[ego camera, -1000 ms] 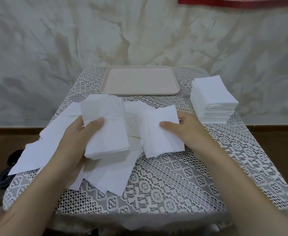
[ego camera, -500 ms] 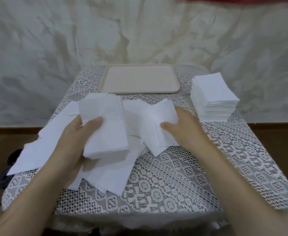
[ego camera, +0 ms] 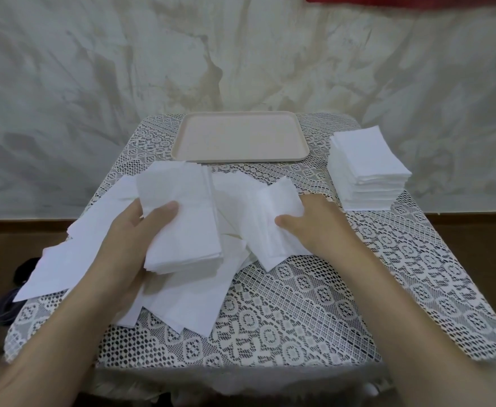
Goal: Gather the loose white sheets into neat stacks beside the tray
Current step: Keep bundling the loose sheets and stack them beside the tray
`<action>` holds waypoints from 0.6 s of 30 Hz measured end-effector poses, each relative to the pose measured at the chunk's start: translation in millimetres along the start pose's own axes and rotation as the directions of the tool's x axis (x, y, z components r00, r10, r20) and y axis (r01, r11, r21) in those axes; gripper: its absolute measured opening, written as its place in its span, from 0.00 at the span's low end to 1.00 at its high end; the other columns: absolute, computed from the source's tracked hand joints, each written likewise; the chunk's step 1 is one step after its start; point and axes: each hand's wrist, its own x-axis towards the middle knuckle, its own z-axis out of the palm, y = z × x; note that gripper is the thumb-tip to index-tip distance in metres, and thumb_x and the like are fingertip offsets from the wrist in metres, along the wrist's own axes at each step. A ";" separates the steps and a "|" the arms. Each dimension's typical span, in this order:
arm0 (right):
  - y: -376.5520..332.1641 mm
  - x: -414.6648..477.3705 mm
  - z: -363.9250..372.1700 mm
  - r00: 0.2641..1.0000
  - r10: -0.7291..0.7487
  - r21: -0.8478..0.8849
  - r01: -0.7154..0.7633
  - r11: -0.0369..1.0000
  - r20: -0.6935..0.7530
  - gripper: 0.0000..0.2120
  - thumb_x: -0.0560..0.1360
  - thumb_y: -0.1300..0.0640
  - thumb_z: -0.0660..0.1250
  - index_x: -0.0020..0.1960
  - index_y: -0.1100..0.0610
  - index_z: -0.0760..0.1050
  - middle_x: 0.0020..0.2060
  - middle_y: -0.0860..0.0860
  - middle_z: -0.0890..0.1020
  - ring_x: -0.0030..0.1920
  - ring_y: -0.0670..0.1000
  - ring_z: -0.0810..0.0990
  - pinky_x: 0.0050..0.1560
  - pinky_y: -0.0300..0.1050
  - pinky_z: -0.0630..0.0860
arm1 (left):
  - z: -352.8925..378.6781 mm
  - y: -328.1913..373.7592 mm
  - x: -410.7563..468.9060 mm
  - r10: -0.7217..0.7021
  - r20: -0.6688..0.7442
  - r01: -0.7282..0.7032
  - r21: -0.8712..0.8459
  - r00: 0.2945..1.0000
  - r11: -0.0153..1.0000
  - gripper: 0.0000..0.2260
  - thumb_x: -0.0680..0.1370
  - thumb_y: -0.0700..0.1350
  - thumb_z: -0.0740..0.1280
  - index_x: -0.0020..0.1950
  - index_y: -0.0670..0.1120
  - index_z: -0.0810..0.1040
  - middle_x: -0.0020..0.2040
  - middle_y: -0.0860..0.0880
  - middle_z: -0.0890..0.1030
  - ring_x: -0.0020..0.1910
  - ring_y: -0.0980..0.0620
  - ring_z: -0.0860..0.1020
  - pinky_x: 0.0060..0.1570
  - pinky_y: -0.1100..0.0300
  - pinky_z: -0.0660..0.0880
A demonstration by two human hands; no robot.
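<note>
Since 1 s ago, right hand (ego camera: 320,224) has tipped its sheet (ego camera: 273,224) up and leftward. Left hand (ego camera: 129,239) unchanged: thumb over bundle (ego camera: 182,224), fingers under. Right thumb pinches sheet, other fingers hidden. Tray (ego camera: 240,157) at far edge, stack (ego camera: 367,168) just right of it. Loose sheets (ego camera: 188,301) overhang table (ego camera: 299,318) left edge.

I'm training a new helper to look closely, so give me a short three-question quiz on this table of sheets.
1. True or false: white sheets lie in the flat beige rectangular tray.
2. The tall neat stack of white sheets stands: A) in the tray, B) to the person's right of the tray, C) to the person's left of it.
3. What does each hand hold?
Key: 1 false. 2 B. 3 The left hand grips a thick bundle of white sheets; the right hand pinches a loose white sheet.
</note>
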 end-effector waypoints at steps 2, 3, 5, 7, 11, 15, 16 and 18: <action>-0.4 0.9 0.9 1.000 0.007 0.005 -0.007 1.000 -0.001 0.12 0.79 0.48 0.69 0.55 0.55 0.76 0.47 0.51 0.80 0.49 0.57 0.80 0.48 0.48 0.75 | -0.4 -0.5 0.2 0.001 -0.003 -0.001 0.005 1.000 1.000 0.19 0.76 0.52 0.71 0.66 0.49 0.81 0.57 0.46 0.88 0.56 0.44 0.87 0.57 0.46 0.80; -1.2 0.5 0.9 1.000 0.009 0.019 -0.008 1.000 -0.007 0.12 0.79 0.49 0.69 0.55 0.56 0.76 0.48 0.51 0.81 0.50 0.57 0.80 0.49 0.49 0.76 | -0.8 -0.6 0.4 0.001 -0.003 -0.001 0.005 1.000 1.000 0.20 0.75 0.52 0.71 0.66 0.50 0.81 0.57 0.46 0.88 0.56 0.44 0.87 0.57 0.45 0.80; -1.0 0.7 0.5 0.999 0.002 0.064 0.000 0.998 -0.032 0.11 0.78 0.50 0.69 0.53 0.58 0.77 0.47 0.52 0.82 0.50 0.57 0.81 0.52 0.51 0.78 | -0.8 -0.8 1.0 0.002 0.002 -0.002 0.005 1.000 1.000 0.19 0.76 0.52 0.71 0.66 0.50 0.81 0.57 0.46 0.88 0.56 0.45 0.87 0.57 0.46 0.80; 0.0 -1.1 -2.6 0.999 -0.005 0.131 0.011 0.991 -0.042 0.08 0.78 0.53 0.68 0.50 0.58 0.78 0.45 0.52 0.83 0.49 0.57 0.82 0.51 0.51 0.79 | -0.8 -1.1 1.9 0.000 0.005 0.000 0.000 1.000 1.000 0.17 0.78 0.51 0.70 0.67 0.50 0.81 0.57 0.46 0.88 0.55 0.45 0.87 0.56 0.47 0.80; 7.3 -7.2 -15.1 0.994 0.022 0.394 0.023 0.919 -0.108 0.05 0.78 0.56 0.68 0.44 0.51 0.78 0.45 0.46 0.84 0.50 0.53 0.84 0.53 0.50 0.80 | -2.0 -2.4 3.0 -0.002 0.009 0.002 -0.010 1.000 1.000 0.16 0.80 0.50 0.69 0.68 0.49 0.80 0.58 0.45 0.87 0.57 0.43 0.86 0.58 0.45 0.80; 16.1 -12.4 -18.3 1.000 0.014 0.320 -0.015 0.947 0.005 0.05 0.77 0.55 0.71 0.53 0.50 0.80 0.50 0.48 0.85 0.52 0.53 0.83 0.59 0.56 0.79 | -0.5 -1.6 1.7 0.020 -0.006 -0.021 -0.028 1.000 0.999 0.15 0.82 0.50 0.68 0.68 0.51 0.80 0.57 0.47 0.88 0.55 0.46 0.87 0.53 0.49 0.80; 16.7 -12.7 -17.9 0.999 0.034 0.317 -0.044 0.948 0.037 0.05 0.77 0.54 0.72 0.53 0.51 0.80 0.50 0.48 0.85 0.52 0.53 0.83 0.59 0.56 0.79 | 0.7 -1.2 0.7 0.022 -0.007 -0.022 -0.038 1.000 0.999 0.14 0.83 0.51 0.67 0.68 0.51 0.80 0.58 0.48 0.88 0.55 0.47 0.87 0.53 0.49 0.80; 16.1 -13.7 -19.9 0.995 0.062 0.346 -0.084 0.934 0.074 0.03 0.77 0.55 0.73 0.46 0.51 0.79 0.48 0.49 0.85 0.50 0.54 0.84 0.56 0.55 0.80 | 2.5 -0.5 -1.3 0.017 -0.019 -0.018 -0.057 1.000 0.998 0.14 0.84 0.54 0.65 0.66 0.50 0.81 0.58 0.47 0.88 0.56 0.47 0.86 0.56 0.47 0.80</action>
